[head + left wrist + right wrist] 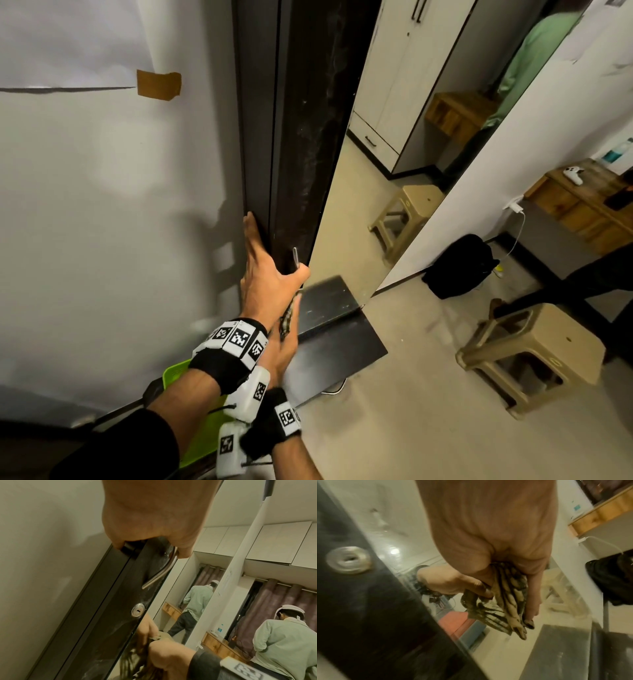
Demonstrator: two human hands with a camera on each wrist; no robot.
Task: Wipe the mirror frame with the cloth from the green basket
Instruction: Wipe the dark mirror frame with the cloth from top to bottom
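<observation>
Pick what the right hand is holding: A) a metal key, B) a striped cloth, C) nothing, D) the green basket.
B: the right hand has its fingers curled round a bunched, dark-striped cloth beside the dark mirror frame, while the left hand grips that frame's edge.

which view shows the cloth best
The right wrist view: the striped cloth fills mid-frame, bunched in the right hand. The head view shows only a sliver of it below the left hand; the left wrist view shows a dim, partly hidden bundle at the bottom edge.
</observation>
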